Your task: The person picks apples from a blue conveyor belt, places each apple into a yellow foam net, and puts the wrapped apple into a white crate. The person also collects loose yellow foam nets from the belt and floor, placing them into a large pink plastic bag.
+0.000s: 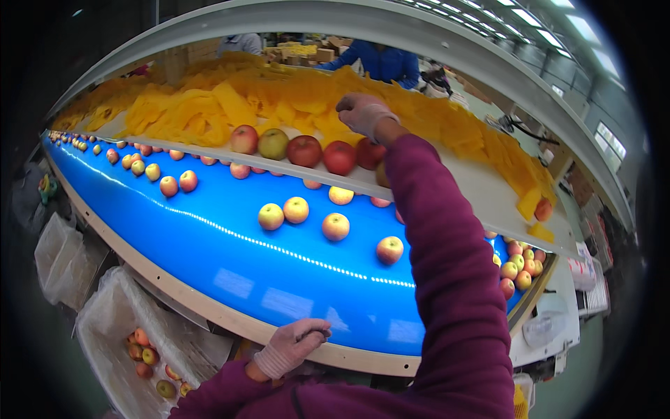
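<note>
My right hand (365, 113), in a pale thin glove, reaches over the shelf above the belt, beside yellow foam netting sleeves (230, 105); its fingers are bent, and whether they grip anything is not clear. Below it a row of apples, among them a red apple (340, 157) and a greenish one (272, 144), lines the white shelf (460, 180). My left hand (296, 343), gloved too, rests half curled at the near wooden edge of the blue conveyor belt (220, 262), no object visible in it. Several apples, such as this one (390, 250), are spread on the belt.
A plastic-lined bin (112, 314) holding several apples stands at the lower left. Apples cluster at the belt's right end (523, 266). A grey metal beam (314, 11) arches above the shelf. Beyond the shelf a person in blue (384, 63) stands near stacked cardboard boxes.
</note>
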### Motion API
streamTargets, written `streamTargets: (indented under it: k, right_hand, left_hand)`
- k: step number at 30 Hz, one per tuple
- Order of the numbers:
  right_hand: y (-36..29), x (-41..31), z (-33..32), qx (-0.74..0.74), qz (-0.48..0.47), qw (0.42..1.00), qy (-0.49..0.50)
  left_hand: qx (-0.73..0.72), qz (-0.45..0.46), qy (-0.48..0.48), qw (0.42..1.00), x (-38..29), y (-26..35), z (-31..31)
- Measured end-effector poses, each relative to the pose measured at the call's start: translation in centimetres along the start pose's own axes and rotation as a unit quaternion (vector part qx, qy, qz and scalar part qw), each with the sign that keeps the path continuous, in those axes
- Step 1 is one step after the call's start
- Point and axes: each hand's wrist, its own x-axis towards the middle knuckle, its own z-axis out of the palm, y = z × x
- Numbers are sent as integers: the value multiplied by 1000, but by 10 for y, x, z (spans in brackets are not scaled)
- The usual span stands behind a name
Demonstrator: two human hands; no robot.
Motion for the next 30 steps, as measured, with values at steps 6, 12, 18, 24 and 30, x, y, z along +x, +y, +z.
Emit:
streamTargets:
  k: [6,12,18,24,30]
  right_hand:
    - [19,89,66,-237,94,955,-151]
    - [38,87,82,-256,102,950,-144]
    - [25,87,78,-140,179,974,4]
    - [34,98,92,-155,109,981,-47]
    - [42,92,73,-112,241,961,74]
  left_hand:
    - [-70,-10,127,989,-38,-18,-26]
    - [-87,-5,133,987,-53,-27,-35]
    - [-45,6,80,996,-58,-33,-37]
    - [19,6,148,989,-78,-45,-44]
    - [102,103,122,982,-79,-46,-47]
